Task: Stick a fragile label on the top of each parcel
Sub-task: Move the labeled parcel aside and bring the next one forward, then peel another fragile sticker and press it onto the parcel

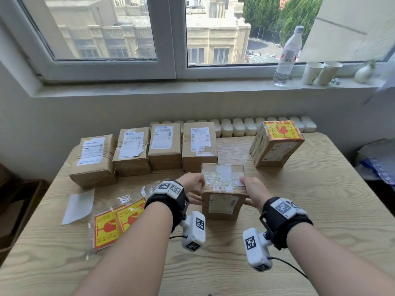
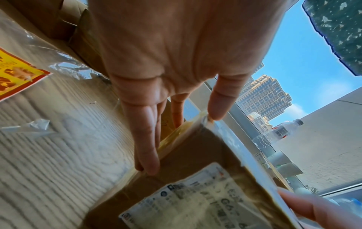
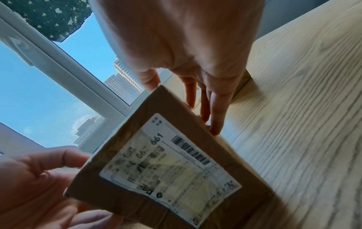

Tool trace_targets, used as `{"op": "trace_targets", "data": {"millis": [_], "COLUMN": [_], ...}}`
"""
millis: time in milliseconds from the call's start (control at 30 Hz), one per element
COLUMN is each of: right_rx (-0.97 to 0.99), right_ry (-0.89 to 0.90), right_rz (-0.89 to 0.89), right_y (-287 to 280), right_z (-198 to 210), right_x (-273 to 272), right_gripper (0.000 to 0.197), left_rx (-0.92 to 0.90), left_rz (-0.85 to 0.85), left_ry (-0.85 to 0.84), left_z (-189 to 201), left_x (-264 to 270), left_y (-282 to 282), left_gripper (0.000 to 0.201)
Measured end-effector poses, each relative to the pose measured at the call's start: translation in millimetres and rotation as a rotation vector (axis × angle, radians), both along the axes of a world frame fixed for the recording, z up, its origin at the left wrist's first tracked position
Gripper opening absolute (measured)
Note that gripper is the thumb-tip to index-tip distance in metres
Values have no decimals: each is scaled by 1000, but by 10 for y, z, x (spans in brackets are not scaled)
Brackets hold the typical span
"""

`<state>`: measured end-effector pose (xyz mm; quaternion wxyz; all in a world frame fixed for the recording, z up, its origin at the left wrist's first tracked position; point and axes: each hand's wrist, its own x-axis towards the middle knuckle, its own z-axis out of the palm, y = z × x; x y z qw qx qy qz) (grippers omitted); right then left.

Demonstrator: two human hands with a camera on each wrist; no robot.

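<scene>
1. Head view: six parcels on the wooden surface (image 1: 299,210). One, the labelled parcel (image 1: 275,144) at far right, already carries a red-and-yellow fragile label on top. A row of four (image 1: 141,150) along the back shows only white shipping labels on top, no fragile ones.
2. Head view: the sixth, the held parcel (image 1: 222,189), stands near the front edge of that row, its top covered in clear tape and no fragile label. The left hand (image 1: 193,184) and right hand (image 1: 253,189) clasp its two sides, thumbs on the top edge. My reading: one done, five left, this one next.
3. Head view: spare fragile labels (image 1: 115,223) lie in a clear bag left of the hands, beside a white backing sheet (image 1: 79,205). Neither hand holds a label.
4. Left wrist view: shows what the head view hides, namely the left hand's fingers (image 2: 147,139) lying straight down the parcel's side and the thumb on the taped top edge. A corner of a fragile label shows at far left. Blurred.
5. Right wrist view: the right hand's fingers (image 3: 215,114) lie straight against the opposite side. It alone shows the near face clearly: a shipping label (image 3: 170,167) with a barcode. The parcel's top is not visible here.
</scene>
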<state>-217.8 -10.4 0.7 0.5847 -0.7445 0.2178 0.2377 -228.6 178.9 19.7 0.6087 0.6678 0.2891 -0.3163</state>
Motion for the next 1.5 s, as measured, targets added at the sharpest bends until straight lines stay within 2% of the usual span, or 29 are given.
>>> {"op": "trace_targets", "data": {"millis": [100,233,333,400,467,533,600,767,900,1067,1167,1233,1367,1433,1500], "right_rx": [-97,-262,-396,-424,-412,-408,-387,-267,-315,-329,-291,-294,-191,-220,-269], "right_ry": [-5,-125,-341,-512,-624,-698,-738,-599,-394,-74,64,110,228,228,217], "right_rz": [95,143,90,103,168,222,254,365,457,459,398,375,369,457,531], "right_y": [-31,-7,47,164,334,535,739,1285,1713,2010,2152,2208,2376,2450,2503], "right_z": [7,159,310,438,521,595,656,575,255,-463,-560,-651,-775,-837,-885], "right_x": [41,18,34,62,84,80,77,74,61,227,155,126,33,-1,-20], "right_gripper": [35,23,28,28,24,21,19,20,23,21,36,39,22,11,14], "left_rx": [36,50,82,130,181,204,191,207,245,289,296,285,250,250,223], "left_rz": [-30,-72,-69,-37,20,104,195,347,397,398,376,342,301,267,254], "left_ry": [10,26,-20,-64,-99,-125,-130,-145,-112,-38,-5,14,67,60,65], "left_z": [38,117,159,214,239,231,225,175,27,-316,-525,-663,-815,-894,-981], "left_x": [-20,-44,-57,-112,-195,-280,-372,-522,-618,-697,-698,-683,-642,-610,-594], "left_y": [17,15,38,121,287,523,775,1373,1782,2202,2367,2422,2414,2410,2417], "left_gripper": [6,6,28,31,25,17,23,26,27,20,20,18,22,23,24]}}
